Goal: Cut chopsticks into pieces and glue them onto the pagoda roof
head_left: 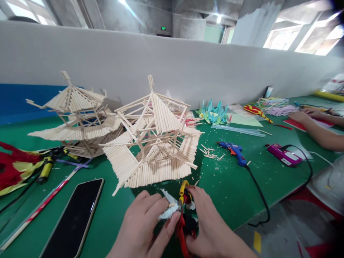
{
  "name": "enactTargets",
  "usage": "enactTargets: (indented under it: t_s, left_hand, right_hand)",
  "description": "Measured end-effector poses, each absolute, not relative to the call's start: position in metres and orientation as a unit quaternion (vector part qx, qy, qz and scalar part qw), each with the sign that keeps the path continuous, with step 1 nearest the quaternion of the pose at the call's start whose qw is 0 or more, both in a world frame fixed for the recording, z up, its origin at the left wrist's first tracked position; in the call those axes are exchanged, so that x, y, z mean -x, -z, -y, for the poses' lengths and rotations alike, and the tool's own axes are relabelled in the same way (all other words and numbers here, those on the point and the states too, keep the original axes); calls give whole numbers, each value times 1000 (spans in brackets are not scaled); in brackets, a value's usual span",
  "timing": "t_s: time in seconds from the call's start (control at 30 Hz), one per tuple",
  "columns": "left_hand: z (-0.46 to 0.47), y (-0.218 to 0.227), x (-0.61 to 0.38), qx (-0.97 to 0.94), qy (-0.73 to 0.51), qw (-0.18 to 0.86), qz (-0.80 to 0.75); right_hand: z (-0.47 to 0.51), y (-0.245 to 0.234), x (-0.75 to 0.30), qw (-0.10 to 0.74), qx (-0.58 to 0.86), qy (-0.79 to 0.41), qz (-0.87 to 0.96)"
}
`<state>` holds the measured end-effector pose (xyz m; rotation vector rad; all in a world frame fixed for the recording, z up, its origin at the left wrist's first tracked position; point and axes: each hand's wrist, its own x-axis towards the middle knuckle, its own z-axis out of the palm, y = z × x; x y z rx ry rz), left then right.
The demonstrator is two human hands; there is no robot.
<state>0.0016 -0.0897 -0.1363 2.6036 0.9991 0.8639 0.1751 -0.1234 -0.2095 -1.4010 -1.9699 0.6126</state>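
My left hand (146, 222) pinches a small silvery tube with a white crumpled wrapping (170, 209) at the near edge of the green table (231, 186). My right hand (208, 222) is closed round red and yellow handled pliers (183, 215), whose jaws meet the tube. Just beyond my hands stands a pagoda model of thin wooden sticks (154, 143). A second stick pagoda (76, 114) stands behind it to the left.
A black phone (75, 216) lies at the left, beside a red-striped stick (43, 206). A blue glue gun (235, 152) with a black cord and a purple device (285, 154) lie at the right. Another person's arms (317, 125) rest at the far right. Paper flowers (213, 113) sit behind.
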Motion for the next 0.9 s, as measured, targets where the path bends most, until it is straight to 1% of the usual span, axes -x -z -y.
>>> enactTargets:
  t_s: [0.13,0.3,0.5,0.57,0.7,0.83,0.9]
  left_hand:
    - [91,137,-3,-887,-282,103,-351]
    - [90,133,-6,-893,-265,101,-350]
    - [93,124,0,-869,-326,114,-354]
    - [96,124,6,-861,-330,111,-370]
    - [99,131,15,-847,-347,102,-390]
    - [95,144,12,-844,-378,128,-359]
    - [93,150,9,-838,-397,104,-359]
  right_hand:
    - [117,216,-164,353,552,-250,713]
    - [114,226,-154,389,534,-259,705]
    - [116,214,-162,424,514,-280,691]
    - [116,206,-166,402,532,-280,691]
    - [116,194,-171,324,583,-320,673]
    - [119,191,-173,301,595,-333,666]
    - [121,192,-173,295,601,-335,663]
